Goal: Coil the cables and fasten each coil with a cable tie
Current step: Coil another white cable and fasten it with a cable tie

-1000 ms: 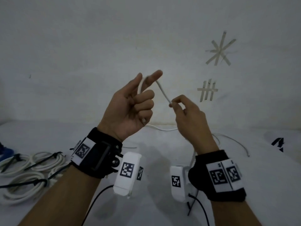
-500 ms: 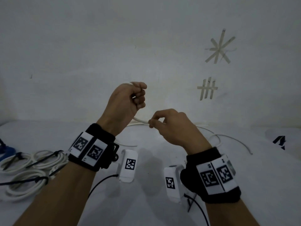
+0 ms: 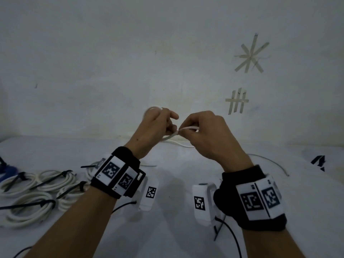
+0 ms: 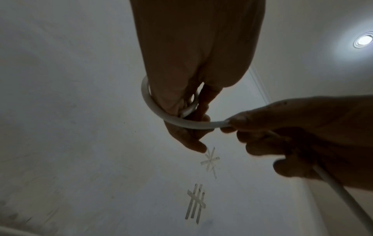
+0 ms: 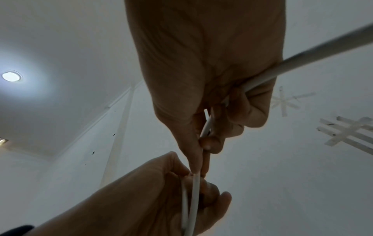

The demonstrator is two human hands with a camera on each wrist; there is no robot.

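Cable (image 3: pixel 189 128) sits pinched between thumb and forefinger of my right hand (image 3: pixel 208 138), and that grip is the one feeding. From the pinch the white line runs left, a short span, straight into my left hand (image 3: pixel 156 129), whose fingers are curled round the loops already made; one loop arcs over the back of its knuckles, plain in the left wrist view (image 4: pixel 159 110). So the two grips stand nearly touching, both raised in front of the wall, well above the surface (image 3: pixel 176 183).

Behind my right grip the cable passes through the palm and out past the heel of the hand (image 5: pixel 302 60), then drops toward the surface and trails away to the far right (image 3: pixel 270 161). That free length lies right of and below both hands, so I judge the next wrap must draw slack from that side, the right hand sliding back along the line while the left keeps the coil.

Finished coils (image 3: pixel 33 187) with black ties (image 3: pixel 54 178) lie at near left, apart from this work. No loose tie shows within reach.
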